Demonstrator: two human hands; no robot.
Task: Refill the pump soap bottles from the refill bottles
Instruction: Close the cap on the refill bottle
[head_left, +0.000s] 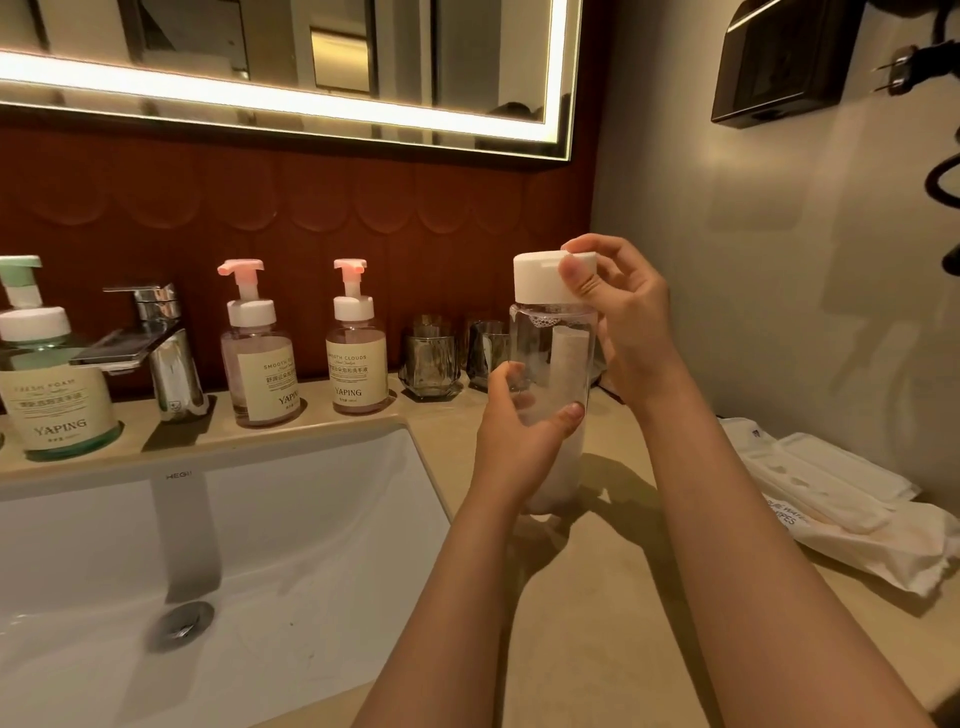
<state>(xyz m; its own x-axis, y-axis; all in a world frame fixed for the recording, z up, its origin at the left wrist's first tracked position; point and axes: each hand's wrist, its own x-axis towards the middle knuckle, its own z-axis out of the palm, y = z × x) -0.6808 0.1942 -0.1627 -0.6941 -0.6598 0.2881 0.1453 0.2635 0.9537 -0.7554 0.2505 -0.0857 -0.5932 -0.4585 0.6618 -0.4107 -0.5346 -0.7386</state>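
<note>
A tall clear refill bottle (558, 364) with a white cap (543, 275) stands upright above the counter, right of the sink. My left hand (514, 441) grips its lower body. My right hand (618, 306) holds the cap between thumb and fingers. Clear liquid with a few bubbles reaches near the bottle's shoulder. Two pink pump soap bottles (260, 358) (356, 353) stand on the ledge behind the sink, and a larger green pump bottle (49, 379) stands at the far left.
A chrome faucet (161, 353) stands between the green and pink bottles, above the white sink (291, 519). Two glass tumblers (431, 364) stand behind the refill bottle. A pack of wipes (841, 514) lies on the beige counter at right.
</note>
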